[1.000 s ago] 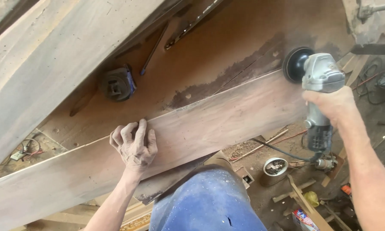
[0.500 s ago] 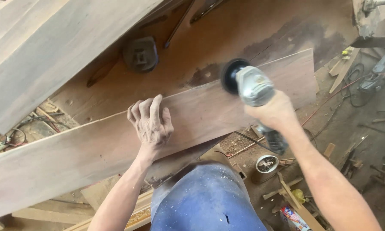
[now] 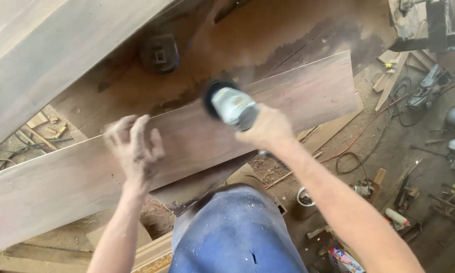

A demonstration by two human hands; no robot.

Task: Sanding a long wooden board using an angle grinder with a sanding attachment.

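A long brown wooden plank (image 3: 308, 93) runs from lower left to upper right across a dusty workbench (image 3: 268, 35). My right hand (image 3: 265, 126) grips a grey angle grinder (image 3: 230, 106) whose dark disc rests on the plank's far edge near the middle. My left hand (image 3: 134, 149) hovers over the plank to the left of the grinder, fingers spread and blurred, holding nothing. My blue trousers (image 3: 237, 237) show below the plank.
A wide pale board (image 3: 40, 55) leans at the upper left. A dark round tool (image 3: 159, 53) lies on the bench behind the plank. The floor at right holds cables (image 3: 354, 156), tools, wood scraps and a small tin (image 3: 306, 199).
My right hand has swept the grinder leftward along the plank from its right end to the middle. My left hand has lifted off the plank and opened.
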